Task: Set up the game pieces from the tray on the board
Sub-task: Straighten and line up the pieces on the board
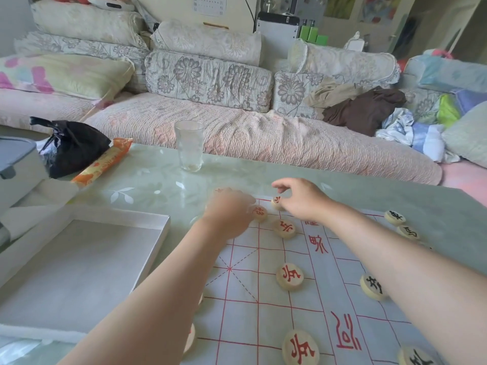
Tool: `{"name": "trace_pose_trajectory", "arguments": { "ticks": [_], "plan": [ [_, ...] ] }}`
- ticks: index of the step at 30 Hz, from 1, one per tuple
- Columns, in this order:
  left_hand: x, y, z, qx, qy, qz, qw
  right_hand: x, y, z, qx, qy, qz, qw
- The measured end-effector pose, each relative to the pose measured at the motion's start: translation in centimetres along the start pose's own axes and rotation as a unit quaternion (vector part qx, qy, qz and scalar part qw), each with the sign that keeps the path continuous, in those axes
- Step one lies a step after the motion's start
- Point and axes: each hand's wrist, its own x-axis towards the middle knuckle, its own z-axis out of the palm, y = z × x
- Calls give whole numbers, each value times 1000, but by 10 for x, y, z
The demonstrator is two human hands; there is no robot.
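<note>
**Head view: both hands at the far edge of the board**

The white cloth board with red grid lines (263, 299) lies flat on the pale green glass-topped table (147, 180). The shallow white rectangular tray (160, 233) sits just beside it on the left.

The right hand (300, 198) reaches over the board's far edge, its fingers curled down onto a round pale wooden disc with a red character (276, 202), pinching it against the cloth. The left hand (229, 214) is close beside the right hand, at the far left corner of the board. It is blurred, so its grip cannot be told. Its fingertips lie next to a second red-marked disc (259, 213).

Three more red-character discs (290, 276) stand in a loose line down the middle of the board, each apart from the others. Black-character discs (394, 217) lie along the right side, one partly hidden by the right forearm.

Beyond the board a clear drinking glass (189, 146) stands upright. A black drawstring bag (71, 146) and an orange snack packet (105, 162) lie at the table's far left.
</note>
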Motion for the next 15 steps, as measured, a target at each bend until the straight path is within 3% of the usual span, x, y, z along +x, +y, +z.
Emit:
{"name": "trace_pose_trajectory", "arguments": {
  "ticks": [4, 10, 15],
  "plan": [
    [6, 4, -1, 37, -6, 19, 999, 4, 24, -7, -38, 2, 45, 998],
    [11, 0, 2, 11, -18, 4, 1000, 10, 26, 6, 11, -15, 65, 998],
    [15, 5, 4, -21, -10, -9, 1000, 19, 22, 11, -16, -26, 36, 999]
  ]
}}
